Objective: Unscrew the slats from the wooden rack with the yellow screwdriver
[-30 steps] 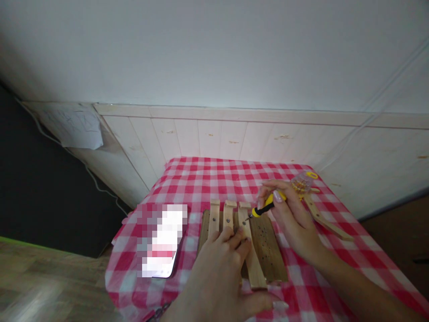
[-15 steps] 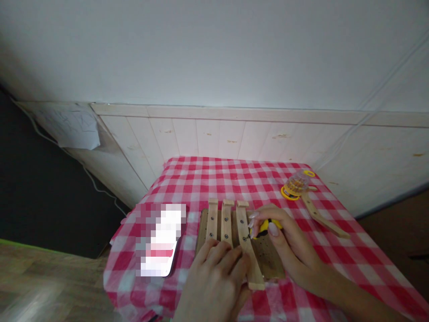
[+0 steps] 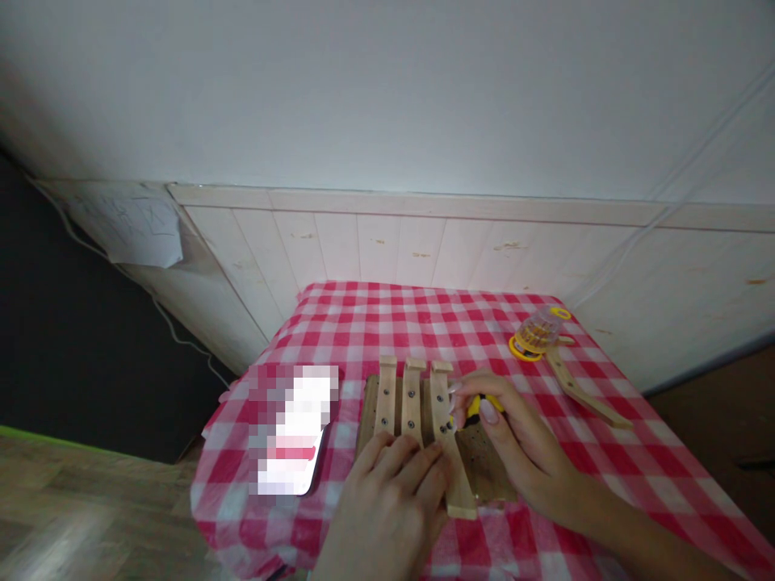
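Note:
A dark wooden board (image 3: 484, 468) lies on the red-and-white checked tablecloth (image 3: 387, 331), with three light wooden slats (image 3: 412, 395) across it. My left hand (image 3: 387, 508) lies flat on the near ends of the slats, fingers stretched out, pressing them down. My right hand (image 3: 514, 452) is closed round a small yellow-and-black screwdriver (image 3: 478, 407). Its tip points at the rightmost slat (image 3: 441, 395), near a screw.
A phone (image 3: 294, 440) lies to the left of the board. At the back right stand a clear screw container with a yellow lid (image 3: 536, 332) and a loose wooden strip (image 3: 581, 391). White panelled wall behind; wooden floor and a dark area on the left.
My right hand came down from above the far right of the board to the rightmost slat with the screwdriver. My left hand stayed on the slats, fingers now flatter.

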A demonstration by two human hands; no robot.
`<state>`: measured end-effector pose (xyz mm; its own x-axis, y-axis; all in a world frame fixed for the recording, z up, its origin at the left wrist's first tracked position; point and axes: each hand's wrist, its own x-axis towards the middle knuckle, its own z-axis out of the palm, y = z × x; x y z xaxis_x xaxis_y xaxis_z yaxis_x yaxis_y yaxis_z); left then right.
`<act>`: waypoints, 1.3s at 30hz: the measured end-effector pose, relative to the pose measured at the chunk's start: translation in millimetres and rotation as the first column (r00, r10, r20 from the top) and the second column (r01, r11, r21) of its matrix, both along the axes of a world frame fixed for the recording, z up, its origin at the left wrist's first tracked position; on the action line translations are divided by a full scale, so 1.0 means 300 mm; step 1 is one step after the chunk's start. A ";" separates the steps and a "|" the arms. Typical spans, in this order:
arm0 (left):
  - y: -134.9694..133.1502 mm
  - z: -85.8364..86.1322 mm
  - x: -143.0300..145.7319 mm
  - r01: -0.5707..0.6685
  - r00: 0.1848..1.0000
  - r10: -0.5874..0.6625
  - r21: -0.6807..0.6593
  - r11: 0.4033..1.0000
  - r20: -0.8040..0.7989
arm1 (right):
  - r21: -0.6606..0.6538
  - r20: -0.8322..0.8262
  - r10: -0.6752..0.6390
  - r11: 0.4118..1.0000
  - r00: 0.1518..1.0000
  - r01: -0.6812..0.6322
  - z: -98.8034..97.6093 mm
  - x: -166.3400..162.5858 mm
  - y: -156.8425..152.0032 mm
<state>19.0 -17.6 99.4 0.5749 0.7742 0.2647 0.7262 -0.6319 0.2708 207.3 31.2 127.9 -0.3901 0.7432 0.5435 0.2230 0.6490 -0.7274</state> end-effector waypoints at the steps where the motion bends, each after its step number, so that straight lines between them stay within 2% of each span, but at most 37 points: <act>1: -0.001 -0.002 -0.001 -0.004 1.000 0.004 0.006 1.000 -0.003 | -0.004 0.004 0.003 1.000 1.000 -0.003 0.004 0.001 -0.002; 6: -0.004 -0.010 -0.006 0.001 1.000 -0.001 0.036 0.999 0.003 | -0.015 0.031 0.003 1.000 1.000 -0.003 0.013 0.009 -0.006; 10: -0.004 -0.017 -0.007 0.001 0.996 -0.012 0.125 0.992 0.088 | -0.023 0.029 0.017 1.000 0.999 -0.016 0.007 0.014 0.000; 15: 0.002 -0.035 -0.002 -0.030 0.985 -0.017 0.275 0.961 0.169 | -0.084 -0.121 -0.012 0.996 0.993 0.002 -0.002 0.010 0.016; 18: 0.005 -0.044 0.000 -0.040 0.981 -0.026 0.333 0.942 0.192 | -0.098 -0.150 -0.060 0.994 0.987 0.045 -0.006 0.010 0.022; 26: -0.001 -0.026 -0.006 0.004 0.985 -0.051 0.280 0.960 0.163 | -0.052 -0.075 0.026 0.998 0.997 -0.030 -0.014 0.002 0.015; 34: -0.004 -0.015 -0.022 0.063 0.989 -0.088 0.201 0.978 0.120 | 0.036 0.072 0.040 0.998 0.997 -0.043 -0.012 0.019 0.016; 39: 0.002 -0.013 -0.014 0.031 0.984 -0.071 0.235 0.972 0.161 | -0.029 -0.006 0.055 0.998 0.998 -0.055 -0.019 0.013 0.027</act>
